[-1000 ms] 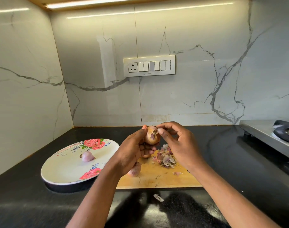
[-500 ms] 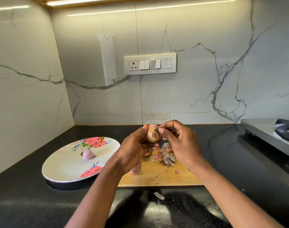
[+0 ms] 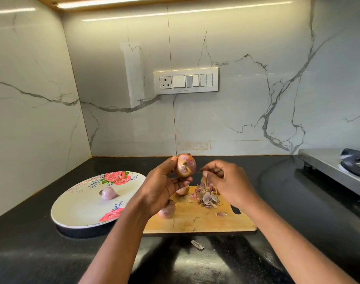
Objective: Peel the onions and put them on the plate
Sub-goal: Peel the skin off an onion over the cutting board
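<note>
Black glossy countertop (image 3: 41, 253) in a corner of white marble-veined wall; switch panel (image 3: 185, 80) on the back wall, light strip overhead. Landmark: wooden cutting board (image 3: 205, 221) on the counter.

Left of the board, touching or just beside its edge, floral plate (image 3: 76, 210) with one peeled onion (image 3: 108, 193) lying on it. On the board: pile of peels (image 3: 207, 197) toward its far side, a loose peel scrap near the right end, two more onions, one (image 3: 166, 210) at the near left, one (image 3: 183, 190) at the far left, both partly hidden behind the left hand. Small scrap (image 3: 197, 244) on the counter in front of the board. Stove (image 3: 339, 167) right of the board, well apart, cut off by the frame edge.

Above the board's far edge, left hand (image 3: 160, 189) grasps a skin-on onion (image 3: 185, 165) between thumb and fingers. Right hand (image 3: 228, 181) beside it, not touching the onion, fingertips curled and pinched over the peel pile; motion-blurred, seems to pinch a thin bit of skin, hard to confirm.
</note>
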Demonstrator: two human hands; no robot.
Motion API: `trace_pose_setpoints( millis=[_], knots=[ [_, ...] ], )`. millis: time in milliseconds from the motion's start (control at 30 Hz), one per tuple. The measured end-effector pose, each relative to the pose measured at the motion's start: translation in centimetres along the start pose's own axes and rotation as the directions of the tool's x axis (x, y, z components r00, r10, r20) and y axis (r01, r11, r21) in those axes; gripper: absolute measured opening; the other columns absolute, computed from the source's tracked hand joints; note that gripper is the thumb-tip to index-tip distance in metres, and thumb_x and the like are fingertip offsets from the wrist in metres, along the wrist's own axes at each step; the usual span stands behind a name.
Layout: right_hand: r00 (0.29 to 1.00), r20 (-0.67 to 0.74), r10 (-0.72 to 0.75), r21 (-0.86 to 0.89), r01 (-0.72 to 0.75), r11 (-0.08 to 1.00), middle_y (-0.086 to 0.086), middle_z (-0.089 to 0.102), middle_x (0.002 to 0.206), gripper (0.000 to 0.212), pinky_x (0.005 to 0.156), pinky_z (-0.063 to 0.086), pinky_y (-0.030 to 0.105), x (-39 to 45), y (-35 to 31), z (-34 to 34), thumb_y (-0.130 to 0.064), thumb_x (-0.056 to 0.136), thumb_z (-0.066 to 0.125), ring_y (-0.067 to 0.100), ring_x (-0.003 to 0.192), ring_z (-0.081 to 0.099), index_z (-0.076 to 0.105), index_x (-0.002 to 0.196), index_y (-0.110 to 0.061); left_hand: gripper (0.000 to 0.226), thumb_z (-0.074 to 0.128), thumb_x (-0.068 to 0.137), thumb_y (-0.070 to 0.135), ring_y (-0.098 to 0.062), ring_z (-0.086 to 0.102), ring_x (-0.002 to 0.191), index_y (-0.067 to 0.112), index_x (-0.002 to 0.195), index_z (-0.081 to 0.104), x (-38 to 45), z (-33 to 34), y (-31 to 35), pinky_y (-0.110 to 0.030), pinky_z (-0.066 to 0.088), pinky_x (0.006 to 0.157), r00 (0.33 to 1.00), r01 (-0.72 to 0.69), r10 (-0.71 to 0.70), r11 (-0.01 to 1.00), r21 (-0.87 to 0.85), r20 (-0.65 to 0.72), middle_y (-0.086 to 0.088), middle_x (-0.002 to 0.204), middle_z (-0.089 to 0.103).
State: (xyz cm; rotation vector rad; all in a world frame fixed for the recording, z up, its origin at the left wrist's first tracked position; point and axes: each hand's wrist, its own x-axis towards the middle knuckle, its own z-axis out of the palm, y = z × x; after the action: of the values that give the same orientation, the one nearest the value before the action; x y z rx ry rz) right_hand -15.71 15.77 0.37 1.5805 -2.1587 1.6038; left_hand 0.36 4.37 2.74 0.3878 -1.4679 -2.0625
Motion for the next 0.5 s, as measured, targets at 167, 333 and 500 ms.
trace_pose_setpoints(
  millis=[167,333,500],
  knots=[
    [0.998,0.034,-0.045,-0.159,0.05,0.986,-0.013,0.069,0.104,0.016,0.071,0.042,0.002,-0.3,-0.2,0.2,-0.029,0.098,0.065,-0.002,0.091,0.062,0.073,0.112,-0.024,0.034,0.039,0.11,0.027,-0.02,0.068,0.075,0.013,0.126,0.065,0.1,-0.1,-0.3,-0.029,0.056,0.071,0.998,-0.061,0.061,0.984,0.169,0.003,-0.016,0.107,0.07],
    [0.972,-0.113,-0.204,0.051,0.211,0.976,-0.015,0.072,0.103,0.021,0.074,0.049,0.007,-0.4,-1.8,-0.2,-0.025,0.091,0.074,-0.005,0.091,0.067,0.074,0.112,-0.025,0.034,0.041,0.109,0.029,-0.02,0.067,0.075,0.011,0.127,0.064,0.2,0.0,-0.4,-0.029,0.055,0.071,0.998,-0.063,0.055,0.974,0.218,0.043,-0.017,0.107,0.067],
    [0.929,-0.122,-0.351,-0.008,0.352,0.936,-0.013,0.075,0.103,0.022,0.079,0.059,0.023,-0.4,-1.4,0.1,-0.022,0.089,0.077,0.001,0.092,0.071,0.078,0.111,-0.023,0.032,0.049,0.105,0.031,-0.021,0.065,0.077,0.013,0.121,0.07,0.3,-0.1,-0.7,-0.031,0.053,0.073,0.995,-0.072,0.051,0.961,0.266,0.085,-0.013,0.102,0.071]
  ],
)
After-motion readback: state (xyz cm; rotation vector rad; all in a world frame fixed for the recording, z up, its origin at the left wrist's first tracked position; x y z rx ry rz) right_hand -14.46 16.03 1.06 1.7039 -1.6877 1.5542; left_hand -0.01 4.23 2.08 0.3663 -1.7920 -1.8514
